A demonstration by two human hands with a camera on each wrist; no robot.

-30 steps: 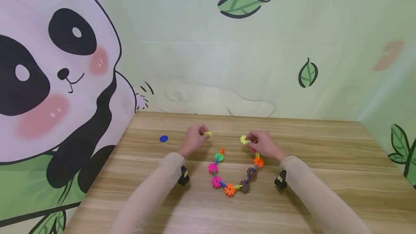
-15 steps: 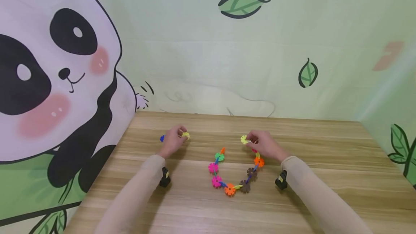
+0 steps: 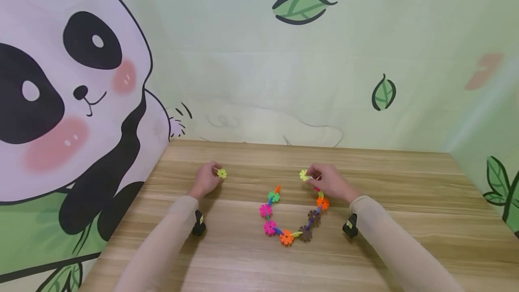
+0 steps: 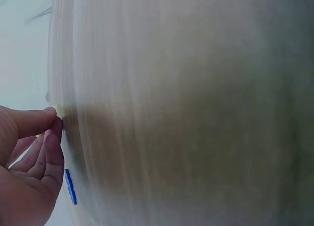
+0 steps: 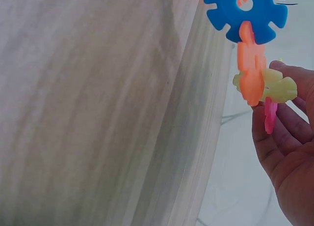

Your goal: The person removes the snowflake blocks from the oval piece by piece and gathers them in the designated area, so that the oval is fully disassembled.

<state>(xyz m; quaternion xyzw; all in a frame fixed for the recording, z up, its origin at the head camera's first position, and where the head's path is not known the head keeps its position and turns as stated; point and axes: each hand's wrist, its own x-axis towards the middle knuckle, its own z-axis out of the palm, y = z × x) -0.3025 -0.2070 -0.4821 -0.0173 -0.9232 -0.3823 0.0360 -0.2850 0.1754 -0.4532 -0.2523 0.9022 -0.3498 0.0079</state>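
A pale wood-grain worktop [image 3: 243, 265] fills the lower part of the head view, its streaks running mostly from side to side. Its far edge meets a light green wall [image 3: 223, 62] printted with a large leaf [image 3: 305, 8] and a smaller leaf [image 3: 384, 93]. A big cartoon panda [image 3: 134, 148] covers the left side, and a leafy plant [image 3: 498, 181] stands out on the right wall, below a reddish patch [image 3: 485, 71].

Over the far half of the worktop, the left hand [image 3: 206, 180] pinches a yellow disc [image 3: 221, 173] between thumb and finger, well apart from the chain. A blue disc [image 4: 71, 186] lies near that hand in the left wrist view. The right hand [image 3: 330, 180] grasps the right end of a chain [image 3: 286, 238] of notched colored discs, which curves in a U across the middle of the worktop, a pale yellow piece [image 3: 303, 175] at its fingertips. Both sleeves are beige.
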